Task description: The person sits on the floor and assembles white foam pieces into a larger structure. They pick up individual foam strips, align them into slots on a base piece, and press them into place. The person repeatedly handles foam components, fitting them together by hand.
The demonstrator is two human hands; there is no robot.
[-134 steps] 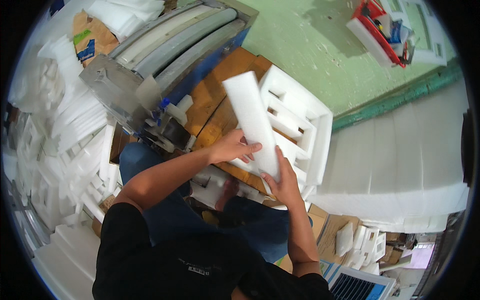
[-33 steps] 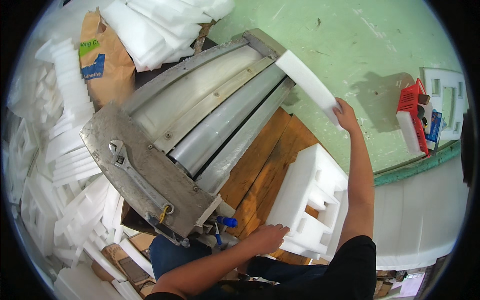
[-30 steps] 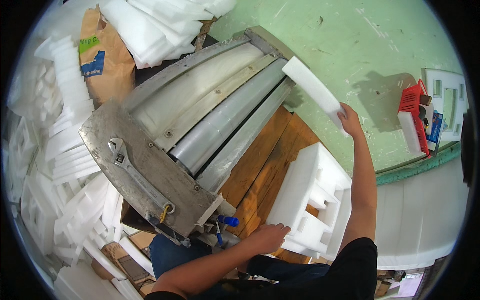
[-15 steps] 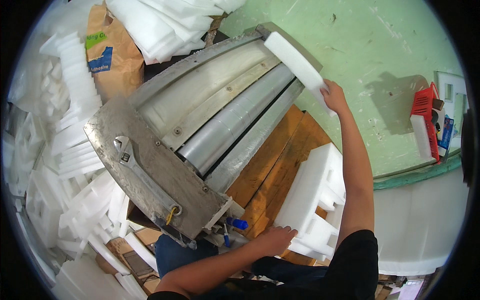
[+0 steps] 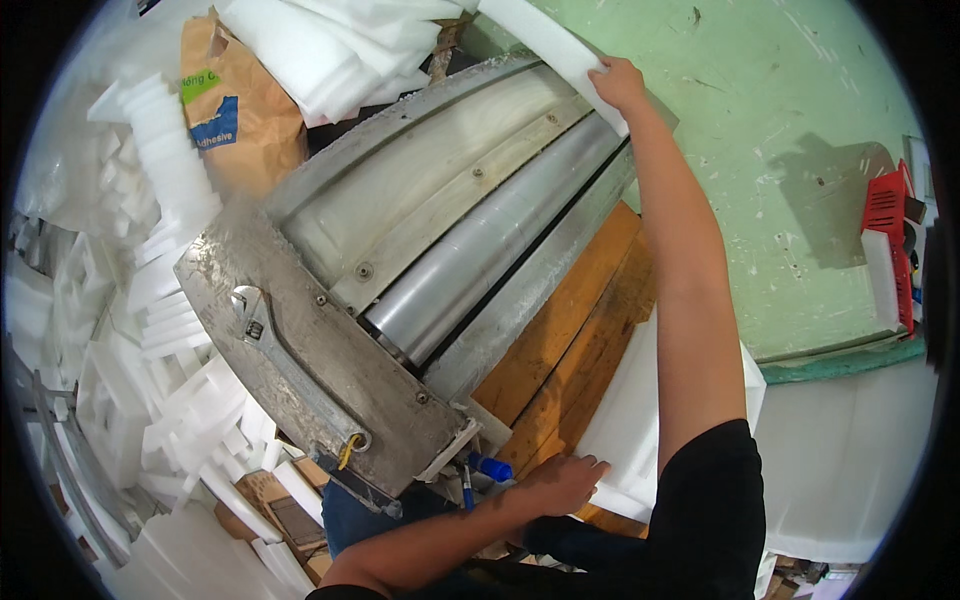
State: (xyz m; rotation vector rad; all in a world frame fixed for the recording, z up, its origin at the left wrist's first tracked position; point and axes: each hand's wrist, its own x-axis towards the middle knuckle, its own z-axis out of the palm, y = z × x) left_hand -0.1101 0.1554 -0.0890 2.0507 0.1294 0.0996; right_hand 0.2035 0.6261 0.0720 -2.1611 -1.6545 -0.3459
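Past the far end of a metal roller machine (image 5: 440, 270), my right hand (image 5: 622, 85) grips one end of a long white foam strip (image 5: 545, 40). The strip reaches away to the upper left, and its far end is cut off by the picture's top edge. Low in the middle, my left hand (image 5: 562, 485) is closed, its curled fingers at the near-left edge of a white foam block (image 5: 625, 410). My right arm hides part of that block. A smooth steel roller (image 5: 490, 245) runs lengthwise through the machine.
An adjustable wrench (image 5: 295, 365) lies on the machine's near plate, with a blue marker (image 5: 490, 467) beside the corner. Foam offcuts (image 5: 190, 420) pile up at left near a brown paper bag (image 5: 240, 120). On the green table (image 5: 760, 200) stands a red basket (image 5: 888, 240). Wooden boards (image 5: 560, 330) lie alongside.
My right hand has carried the foam strip farther away and to the left, past the machine's end. My left hand stays by the foam block. The whole view has shifted slightly.
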